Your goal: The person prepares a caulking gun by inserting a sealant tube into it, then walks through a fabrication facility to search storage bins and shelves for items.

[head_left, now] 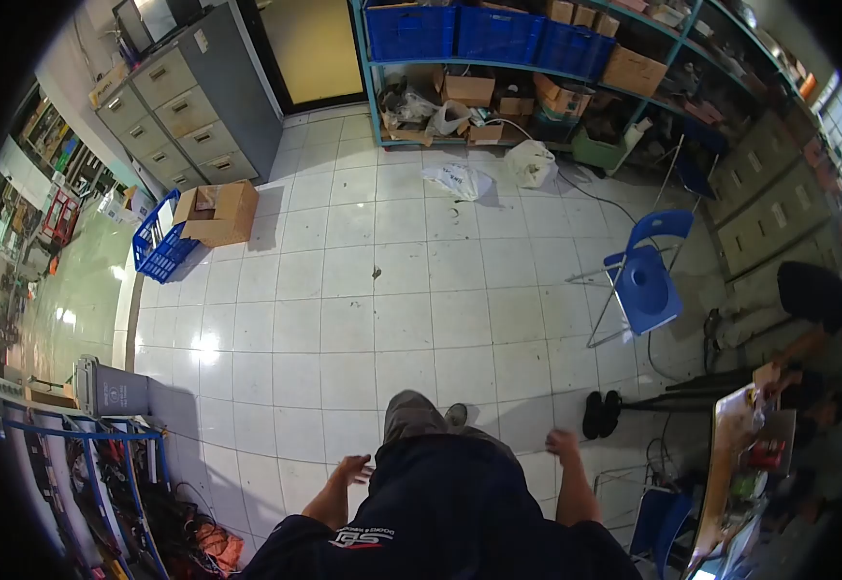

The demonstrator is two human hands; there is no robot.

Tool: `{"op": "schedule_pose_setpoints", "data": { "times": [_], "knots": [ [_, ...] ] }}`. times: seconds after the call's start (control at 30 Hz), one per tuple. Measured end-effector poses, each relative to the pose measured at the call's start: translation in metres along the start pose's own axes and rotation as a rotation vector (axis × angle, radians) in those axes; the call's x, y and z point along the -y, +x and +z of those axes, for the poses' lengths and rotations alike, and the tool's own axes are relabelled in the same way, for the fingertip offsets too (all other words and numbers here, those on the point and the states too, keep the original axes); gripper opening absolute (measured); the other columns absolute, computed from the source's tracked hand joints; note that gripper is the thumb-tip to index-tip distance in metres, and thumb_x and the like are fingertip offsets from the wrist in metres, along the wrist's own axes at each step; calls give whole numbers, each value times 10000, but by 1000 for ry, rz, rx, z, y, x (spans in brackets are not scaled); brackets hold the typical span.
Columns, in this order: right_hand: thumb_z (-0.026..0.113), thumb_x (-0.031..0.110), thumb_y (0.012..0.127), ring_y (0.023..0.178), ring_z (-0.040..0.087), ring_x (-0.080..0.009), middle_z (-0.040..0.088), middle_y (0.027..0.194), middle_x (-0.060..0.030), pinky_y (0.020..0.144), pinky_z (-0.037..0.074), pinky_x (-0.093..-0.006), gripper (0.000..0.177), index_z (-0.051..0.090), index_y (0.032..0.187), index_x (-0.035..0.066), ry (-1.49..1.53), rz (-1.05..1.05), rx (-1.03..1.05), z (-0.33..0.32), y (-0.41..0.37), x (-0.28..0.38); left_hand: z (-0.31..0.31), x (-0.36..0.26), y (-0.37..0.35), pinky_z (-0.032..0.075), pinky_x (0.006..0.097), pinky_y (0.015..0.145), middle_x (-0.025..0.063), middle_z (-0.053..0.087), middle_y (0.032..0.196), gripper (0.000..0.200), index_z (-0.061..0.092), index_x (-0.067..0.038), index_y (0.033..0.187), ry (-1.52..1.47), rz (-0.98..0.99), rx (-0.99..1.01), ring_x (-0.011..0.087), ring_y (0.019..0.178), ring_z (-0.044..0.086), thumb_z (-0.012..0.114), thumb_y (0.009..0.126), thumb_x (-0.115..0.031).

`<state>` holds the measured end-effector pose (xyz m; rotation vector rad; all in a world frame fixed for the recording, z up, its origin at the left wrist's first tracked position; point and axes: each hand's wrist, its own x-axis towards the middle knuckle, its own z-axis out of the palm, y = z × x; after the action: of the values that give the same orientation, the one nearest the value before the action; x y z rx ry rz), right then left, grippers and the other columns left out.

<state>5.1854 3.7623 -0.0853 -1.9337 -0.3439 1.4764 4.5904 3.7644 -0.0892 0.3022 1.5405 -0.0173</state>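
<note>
My left hand (353,471) hangs beside my body over the tiled floor, its fingers apart and nothing in it. On the other side, my right hand (563,444) is held out from my hip with the fingers curled in; no object shows in it. Neither hand touches anything. Below me are my dark shirt (440,503), a bent trouser leg (415,414) and part of one shoe (456,416). A pair of black sandals (602,414) lies on the floor, the closest thing to my right hand.
A blue folding chair (648,280) stands ahead right. At right, a person (817,300) is by a cluttered table (721,464). Blue crates (503,37) fill a shelf ahead; plastic bags (458,180) lie before it. A cardboard box (218,213) and grey bin (112,389) are left.
</note>
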Motion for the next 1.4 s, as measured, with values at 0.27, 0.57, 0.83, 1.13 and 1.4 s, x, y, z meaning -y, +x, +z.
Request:
{"op": "schedule_pose_setpoints", "data": {
  "times": [0.27,0.57,0.83,1.13,1.4],
  "knots": [
    [601,190,832,724,620,-149,640,825,-58,586,492,-267,262,631,1003,-7,-317,-344,16,90,139,275,11,-117,72,462,483,828,125,611,1054,496,558,-88,1147,-199,232,241,283,930,591,556,858,-492],
    [613,287,831,873,630,-193,668,964,-140,762,486,-308,399,625,1070,-31,-620,-397,194,176,235,372,-4,-577,77,505,450,787,119,562,1169,590,501,-69,1236,237,341,78,266,1023,571,540,857,-520],
    [597,470,809,956,624,-316,648,1004,-214,834,469,-389,536,643,1026,-18,-900,-370,390,228,355,514,88,-790,109,475,537,854,134,486,1312,835,451,-109,1330,856,135,296,355,1190,465,547,741,-692],
    [598,562,753,937,623,-351,654,977,-213,824,474,-392,629,656,1021,-4,-965,-60,492,217,479,668,185,-966,132,380,475,985,216,415,1358,813,593,-54,1173,1274,365,-288,384,1274,366,659,632,-657],
    [545,563,763,998,601,-352,633,1033,-227,879,448,-417,642,648,1030,-11,-878,-16,515,223,556,769,195,-1073,199,485,455,813,220,653,947,763,626,11,1002,1165,484,-175,368,928,627,577,690,-684]
  ]
}}
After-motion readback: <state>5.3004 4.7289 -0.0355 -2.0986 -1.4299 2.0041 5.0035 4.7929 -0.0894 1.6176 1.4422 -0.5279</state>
